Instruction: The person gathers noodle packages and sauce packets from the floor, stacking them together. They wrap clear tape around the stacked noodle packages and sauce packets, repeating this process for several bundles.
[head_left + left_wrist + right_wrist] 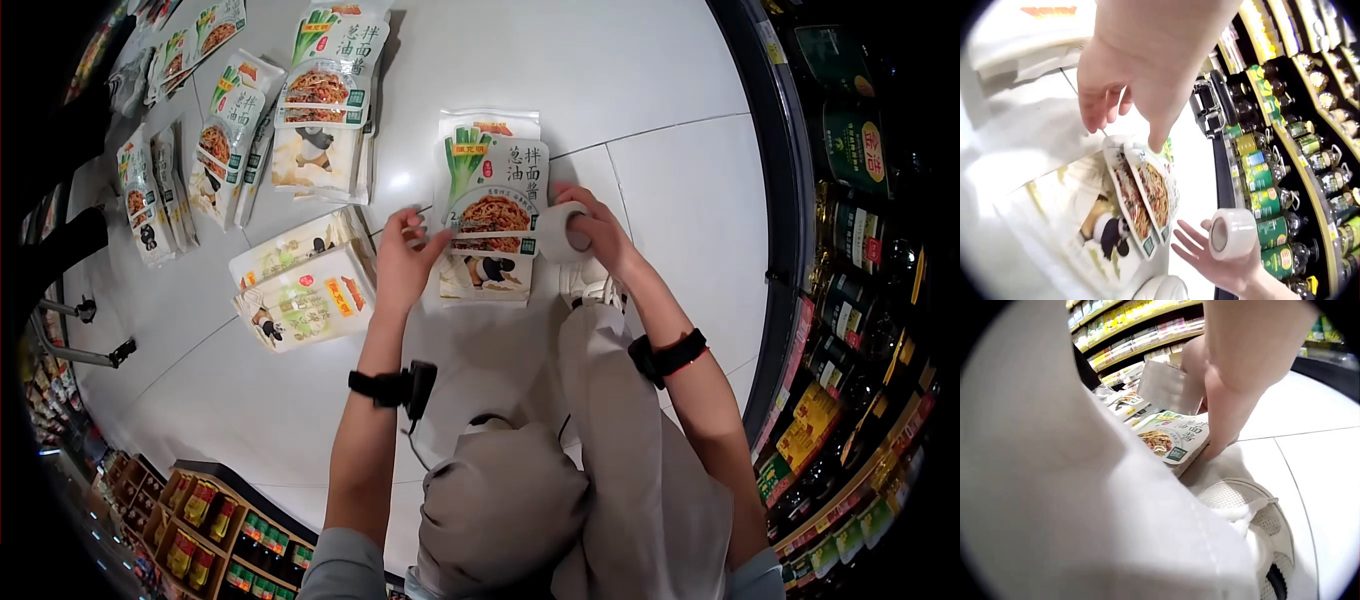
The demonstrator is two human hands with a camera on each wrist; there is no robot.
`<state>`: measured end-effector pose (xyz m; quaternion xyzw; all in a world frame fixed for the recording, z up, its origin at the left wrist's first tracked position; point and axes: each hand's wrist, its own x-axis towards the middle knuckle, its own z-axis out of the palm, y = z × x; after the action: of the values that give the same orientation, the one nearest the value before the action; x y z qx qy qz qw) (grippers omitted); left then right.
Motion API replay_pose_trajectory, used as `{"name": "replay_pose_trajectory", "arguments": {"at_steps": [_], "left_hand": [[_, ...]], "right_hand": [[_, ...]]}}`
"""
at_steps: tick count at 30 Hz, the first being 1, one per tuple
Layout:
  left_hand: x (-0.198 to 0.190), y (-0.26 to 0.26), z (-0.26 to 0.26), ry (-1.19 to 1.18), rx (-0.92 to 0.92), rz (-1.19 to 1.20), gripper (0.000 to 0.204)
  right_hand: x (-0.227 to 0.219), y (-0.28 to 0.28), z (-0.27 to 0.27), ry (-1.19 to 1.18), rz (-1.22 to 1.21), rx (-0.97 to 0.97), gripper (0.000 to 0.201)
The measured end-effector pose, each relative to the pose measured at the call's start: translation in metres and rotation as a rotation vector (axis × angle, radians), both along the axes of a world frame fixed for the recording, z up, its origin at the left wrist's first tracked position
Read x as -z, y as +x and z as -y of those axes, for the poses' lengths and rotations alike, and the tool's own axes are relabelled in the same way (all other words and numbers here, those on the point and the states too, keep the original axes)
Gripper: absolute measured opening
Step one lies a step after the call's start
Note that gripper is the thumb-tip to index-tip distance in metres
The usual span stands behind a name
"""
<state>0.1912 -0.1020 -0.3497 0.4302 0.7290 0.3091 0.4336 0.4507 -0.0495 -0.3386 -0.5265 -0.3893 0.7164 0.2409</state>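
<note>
Tiled floor (pixel 680 190) behind right hand (pixel 600 232), fingers partly hidden by white roll (pixel 556 242).

The pictures show two hands, one left hand (pixel 405 268) and one right hand (pixel 600 232), one tape roll (pixel 563 236), two sauce sachets (pixel 492 190) between the hands, two black wrist straps (pixel 378 388) and one pale shoe (pixel 592 285).
</note>
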Motion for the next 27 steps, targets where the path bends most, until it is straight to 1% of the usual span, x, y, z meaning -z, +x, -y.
{"name": "replay_pose_trajectory", "arguments": {"at_steps": [1,2,3,4,5,6,8,10,11,14,18,20,23,27], "left_hand": [[0.002,0.004,-0.012,0.012,0.073,-0.085,0.032],[0.002,0.005,-0.022,0.012,0.074,-0.084,0.032],[0.0,0.005,-0.029,-0.093,0.106,-0.09,0.029],[-0.001,0.005,-0.031,-0.199,0.137,-0.096,0.027],[0.002,0.004,-0.029,-0.2,0.139,-0.098,0.027],[0.006,0.002,-0.028,-0.185,0.139,-0.116,0.024],[0.016,-0.002,-0.022,-0.17,0.139,-0.138,0.022],[0.021,-0.006,-0.018,-0.166,0.092,0.009,0.02],[0.024,-0.007,-0.016,-0.162,0.096,0.008,0.02],[0.012,0.0,-0.015,-0.158,0.072,0.035,0.02],[0.008,0.002,-0.016,-0.165,0.102,-0.055,0.02],[0.008,0.002,-0.016,-0.152,0.115,-0.082,0.02],[0.01,0.003,-0.015,-0.125,0.095,-0.061,0.021],[0.002,0.006,-0.016,-0.069,0.105,-0.045,0.02]], "right_hand": [[0.007,-0.004,-0.002,0.016,0.074,-0.005,0.023],[0.013,-0.006,-0.001,0.026,0.146,-0.01,0.024],[0.011,-0.007,0.001,0.022,0.146,-0.008,0.024],[0.01,-0.007,0.002,-0.06,0.062,-0.09,0.023],[0.008,-0.007,0.001,-0.139,-0.023,-0.17,0.022],[0.003,-0.009,0.002,-0.139,-0.024,-0.17,0.022],[-0.006,-0.013,0.007,-0.167,-0.059,-0.108,0.019],[-0.007,-0.013,0.008,-0.118,-0.075,-0.122,0.018],[-0.006,-0.013,0.007,-0.072,-0.088,-0.137,0.017],[-0.006,-0.011,0.003,-0.076,-0.093,-0.138,0.015],[-0.007,-0.011,0.002,-0.149,-0.081,-0.133,0.015],[-0.005,-0.012,0.004,-0.083,-0.105,-0.056,0.016],[0.001,-0.01,0.006,-0.087,-0.095,-0.041,0.017],[-0.004,-0.012,0.006,-0.077,-0.095,-0.05,0.017]]}}
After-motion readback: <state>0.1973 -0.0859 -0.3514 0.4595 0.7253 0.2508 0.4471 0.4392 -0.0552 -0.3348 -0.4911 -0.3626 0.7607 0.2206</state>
